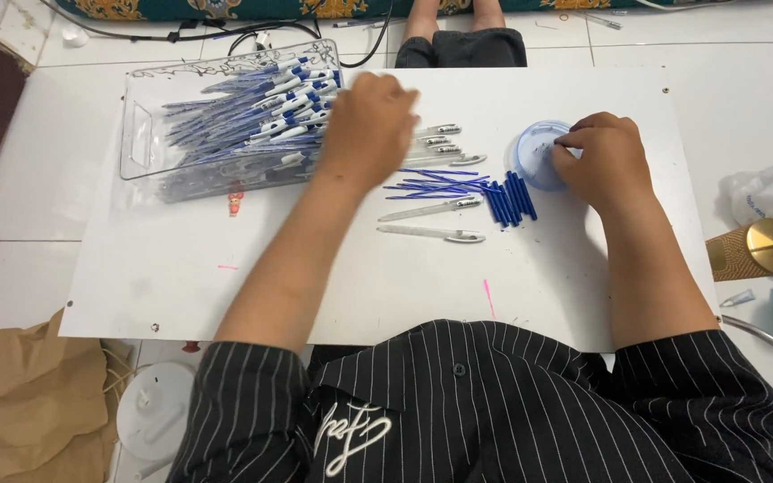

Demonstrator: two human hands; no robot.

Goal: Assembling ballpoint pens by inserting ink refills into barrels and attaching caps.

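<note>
Clear plastic tray [140, 134] already holds a large heap of assembled pens [252, 121]. Left hand [367, 130] hovers at its edge; grip unclear. Right hand [606, 161] pinches inside a small round tub [534, 152]. Empty barrels [431, 210], refills [436, 183] and blue caps [510, 199] remain loose between them.

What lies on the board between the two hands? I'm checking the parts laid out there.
In the head view, between the left hand and right hand lie clear pen barrels, thin blue refills and a row of blue caps.
</note>
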